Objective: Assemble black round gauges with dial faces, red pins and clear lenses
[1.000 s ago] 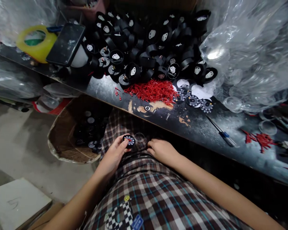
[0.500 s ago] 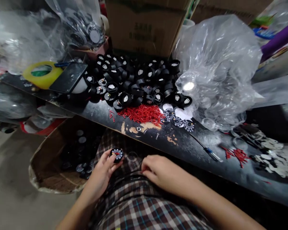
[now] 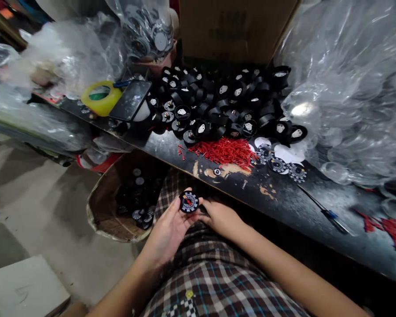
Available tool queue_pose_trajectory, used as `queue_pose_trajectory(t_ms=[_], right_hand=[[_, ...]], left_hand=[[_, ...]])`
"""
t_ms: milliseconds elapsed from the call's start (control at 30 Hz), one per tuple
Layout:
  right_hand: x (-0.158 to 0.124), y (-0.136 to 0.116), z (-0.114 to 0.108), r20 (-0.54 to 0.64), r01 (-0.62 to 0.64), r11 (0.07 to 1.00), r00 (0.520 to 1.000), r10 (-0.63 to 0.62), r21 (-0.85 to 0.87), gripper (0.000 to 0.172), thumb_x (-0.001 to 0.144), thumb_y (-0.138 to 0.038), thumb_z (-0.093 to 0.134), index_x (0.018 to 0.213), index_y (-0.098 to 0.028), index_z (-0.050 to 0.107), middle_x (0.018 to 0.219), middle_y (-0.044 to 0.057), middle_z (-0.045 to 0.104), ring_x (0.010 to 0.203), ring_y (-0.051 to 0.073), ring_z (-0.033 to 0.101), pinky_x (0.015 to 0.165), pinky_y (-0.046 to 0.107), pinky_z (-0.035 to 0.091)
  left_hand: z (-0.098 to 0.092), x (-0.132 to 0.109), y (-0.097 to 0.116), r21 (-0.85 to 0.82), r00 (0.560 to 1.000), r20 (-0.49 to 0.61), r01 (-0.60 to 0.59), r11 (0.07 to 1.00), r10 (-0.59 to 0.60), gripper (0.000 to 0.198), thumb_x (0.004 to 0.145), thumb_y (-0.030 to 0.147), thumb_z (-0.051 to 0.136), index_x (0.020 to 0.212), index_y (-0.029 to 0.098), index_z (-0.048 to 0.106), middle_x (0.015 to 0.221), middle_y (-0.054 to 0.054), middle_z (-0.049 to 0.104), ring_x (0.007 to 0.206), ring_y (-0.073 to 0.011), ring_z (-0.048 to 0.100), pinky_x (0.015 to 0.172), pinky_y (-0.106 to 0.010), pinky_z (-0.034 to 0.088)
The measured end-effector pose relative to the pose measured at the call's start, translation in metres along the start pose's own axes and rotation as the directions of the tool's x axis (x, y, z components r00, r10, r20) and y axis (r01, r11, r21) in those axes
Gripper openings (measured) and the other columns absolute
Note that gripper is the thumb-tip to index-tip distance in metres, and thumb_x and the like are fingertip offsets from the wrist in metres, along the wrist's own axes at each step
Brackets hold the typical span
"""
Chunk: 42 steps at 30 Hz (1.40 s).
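My left hand (image 3: 171, 224) grips a small round black dial gauge (image 3: 188, 201) by its edge, face up over my lap. White markings ring the face, and a red pointer lies across it. Close against its right side is my right hand (image 3: 222, 218), fingers curled and pressed together by the left fingertips. What the right fingers hold, if anything, is hidden. On the bench before me lie a heap of red pointers (image 3: 222, 152), printed dial discs (image 3: 279, 165) and many black round housings (image 3: 218, 116).
A carton with finished-looking dials (image 3: 95, 211) stands below the bench edge at left. On the bench are a screwdriver (image 3: 328, 213), a yellow tape roll (image 3: 100, 99), a phone (image 3: 131, 100) and a plastic bag of clear covers (image 3: 350, 114). A cardboard box (image 3: 231, 31) stands behind.
My hands have come together; the right hand now meets the dial's edge. The dial's face and red pointer show uncovered. A clear round piece seen between the hands earlier no longer shows separately.
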State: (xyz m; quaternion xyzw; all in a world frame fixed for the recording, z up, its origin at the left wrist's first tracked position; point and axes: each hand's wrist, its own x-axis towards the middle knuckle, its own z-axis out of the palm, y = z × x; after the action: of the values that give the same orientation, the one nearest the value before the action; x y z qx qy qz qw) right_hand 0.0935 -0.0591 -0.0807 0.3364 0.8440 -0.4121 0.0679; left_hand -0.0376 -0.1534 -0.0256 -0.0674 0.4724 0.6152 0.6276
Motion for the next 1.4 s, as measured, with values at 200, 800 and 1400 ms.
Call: queue_pose_trajectory(t_ms=[200, 800, 1400], right_hand=[[-0.005, 0.007, -0.009, 0.003, 0.000, 0.970, 1.000, -0.001, 0.241, 0.026, 0.094, -0.026, 0.044, 0.106, -0.016, 0.064, 0.105, 0.011, 0.069, 0.096, 0.022, 0.064, 0.087, 0.035, 0.046], [-0.167, 0.043, -0.066, -0.185, 0.072, 0.253, 0.870, 0.456, 0.965, 0.043, 0.081, -0.039, 0.059, 0.115, -0.013, 0.056, 0.090, 0.012, 0.073, 0.064, 0.014, 0.064, 0.066, 0.031, 0.051], [-0.259, 0.094, -0.073, -0.394, -0.160, 0.692, 0.722, 0.569, 0.704, 0.027, 0.092, -0.038, 0.048, 0.106, -0.022, 0.065, 0.098, 0.006, 0.071, 0.094, 0.020, 0.065, 0.087, 0.034, 0.048]], left_hand=[[0.011, -0.009, 0.003, 0.026, 0.997, 0.076, 0.003, 1.000, -0.005, 0.043, 0.086, 0.039, 0.059, 0.123, 0.017, 0.059, 0.105, -0.010, 0.073, 0.086, -0.0169, 0.065, 0.082, -0.029, 0.051], [0.081, 0.016, -0.017, 0.506, 0.988, 0.143, -0.022, 0.862, -0.059, 0.038, 0.066, 0.033, 0.078, 0.101, 0.021, 0.067, 0.086, -0.004, 0.077, 0.064, -0.0130, 0.067, 0.062, -0.019, 0.054], [0.114, 0.017, -0.061, 0.612, 0.985, 0.120, 0.022, 0.791, -0.121, 0.057, 0.059, 0.034, 0.083, 0.109, 0.019, 0.062, 0.086, -0.008, 0.077, 0.063, -0.0172, 0.066, 0.060, -0.025, 0.053]])
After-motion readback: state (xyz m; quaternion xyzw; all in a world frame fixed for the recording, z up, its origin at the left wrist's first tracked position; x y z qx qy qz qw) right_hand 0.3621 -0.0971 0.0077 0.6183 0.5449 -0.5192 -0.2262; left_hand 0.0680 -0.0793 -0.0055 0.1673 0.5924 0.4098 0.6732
